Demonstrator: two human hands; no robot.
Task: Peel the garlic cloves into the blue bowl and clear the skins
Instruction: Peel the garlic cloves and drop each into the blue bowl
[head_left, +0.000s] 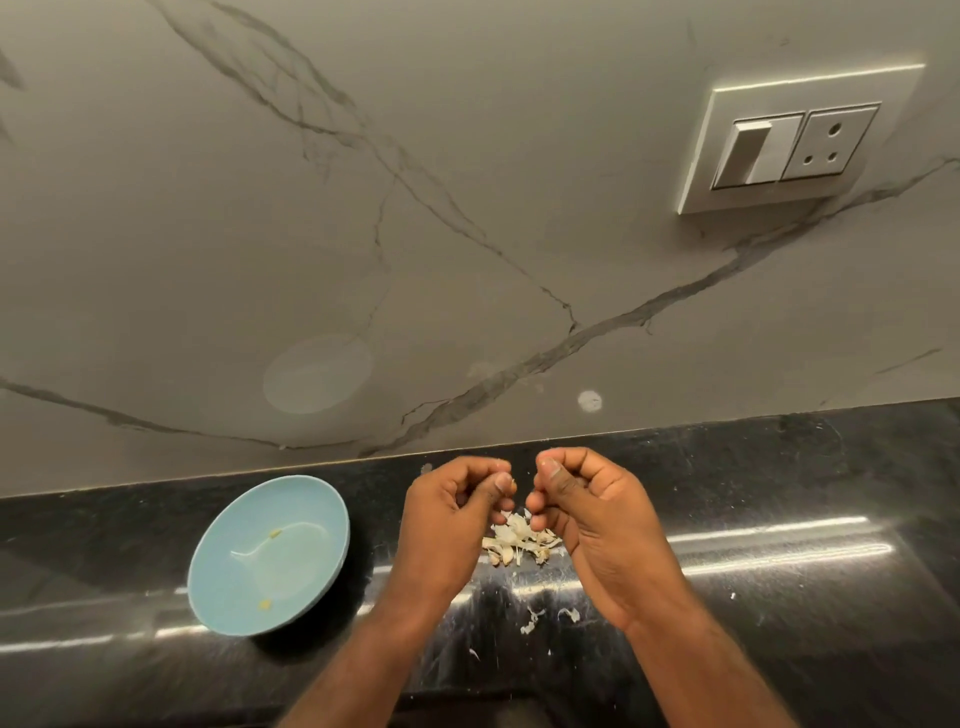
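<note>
Two hands peel garlic over a black table.
The left hand (452, 514) has curled fingers (480, 467) and pinches a tiny yellow piece (513, 484) at the thumb tip. The right hand (597, 514) is curled too, and I cannot tell if it holds anything. A pile of garlic skins (519, 543) lies on the table (779, 519) under both hands. The blue bowl (208, 545) sits near the left hand, with two small yellow bits (274, 532) inside.
</note>
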